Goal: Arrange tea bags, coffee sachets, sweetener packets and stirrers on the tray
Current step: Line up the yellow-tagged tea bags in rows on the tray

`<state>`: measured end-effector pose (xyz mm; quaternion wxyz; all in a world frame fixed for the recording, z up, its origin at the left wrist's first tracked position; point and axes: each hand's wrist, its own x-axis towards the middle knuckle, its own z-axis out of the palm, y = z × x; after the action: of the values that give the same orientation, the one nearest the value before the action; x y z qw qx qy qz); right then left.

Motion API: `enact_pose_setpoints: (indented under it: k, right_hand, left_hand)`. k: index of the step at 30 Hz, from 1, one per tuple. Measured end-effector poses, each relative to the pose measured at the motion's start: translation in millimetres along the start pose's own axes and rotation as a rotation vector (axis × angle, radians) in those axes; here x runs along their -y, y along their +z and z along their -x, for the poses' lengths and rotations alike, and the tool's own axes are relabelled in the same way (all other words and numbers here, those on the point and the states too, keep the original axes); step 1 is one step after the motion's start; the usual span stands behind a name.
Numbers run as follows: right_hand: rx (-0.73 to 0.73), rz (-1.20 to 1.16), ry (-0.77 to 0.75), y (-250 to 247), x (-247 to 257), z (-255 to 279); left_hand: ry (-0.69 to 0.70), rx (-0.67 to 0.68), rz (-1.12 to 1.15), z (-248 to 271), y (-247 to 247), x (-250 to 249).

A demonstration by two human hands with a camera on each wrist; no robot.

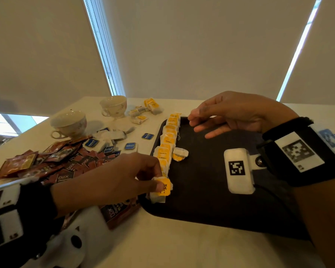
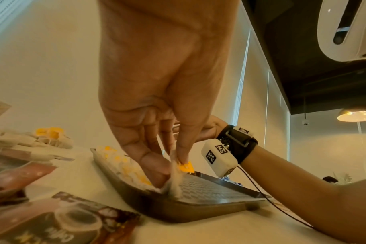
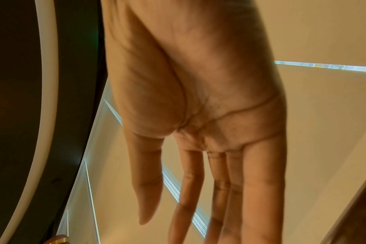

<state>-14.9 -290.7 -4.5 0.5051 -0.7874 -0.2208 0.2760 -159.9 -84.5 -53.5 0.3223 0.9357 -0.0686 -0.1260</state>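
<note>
Nearest my head camera, my left hand (image 1: pixel 112 178) pinches a yellow-tagged tea bag (image 1: pixel 161 188) between thumb and fingers (image 2: pixel 183 148) at the near left corner of the dark tray (image 1: pixel 205 206). That tea bag touches the near end of a row of tea bags (image 1: pixel 167 140) lined along the tray's left edge. One loose tea bag (image 1: pixel 180 154) lies on the tray just beside the row. My right hand (image 1: pixel 232 115) hovers over the tray's far side, its fingers (image 3: pixel 190 189) straight, slightly spread and holding nothing; the right wrist view shows only the bare palm against window blinds. On the pale surface (image 1: pixel 182 244) left of the tray, I see a heap of red-brown coffee sachets (image 1: pixel 46 163), with another coffee sachet (image 1: pixel 120 211) partly under my left hand. Blue-labelled packets (image 1: pixel 130 146) lie scattered between the heap and the tray. Farther back stand two teacups (image 1: pixel 69 123), and near them sits a small pile of more tea bags (image 1: pixel 145 111). Both wrists carry black straps with white marker tags.
</note>
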Motion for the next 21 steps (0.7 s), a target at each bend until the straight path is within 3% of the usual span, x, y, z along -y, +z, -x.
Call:
enact_pose_setpoints:
  k: [6, 9, 13, 16, 21]
  right_hand:
    - [-0.012, 0.037, 0.004, 1, 2, 4]
    - [-0.041, 0.345, 0.032, 3, 2, 7]
    - [0.059, 0.8, 0.163, 9, 1, 7]
    - [0.109, 0.878, 0.253, 20, 2, 4]
    - [0.145, 1.012, 0.299, 47, 0, -26]
  left_hand:
    - [0.003, 0.077, 0.091, 0, -4, -7]
    - [0.031, 0.065, 0.099, -3, -19, -16]
    - [0.146, -0.121, 0.095, -10, -53, -25]
    - [0.191, -0.29, 0.053, -27, -79, -25]
    - [0.215, -0.358, -0.11, -69, -105, -23]
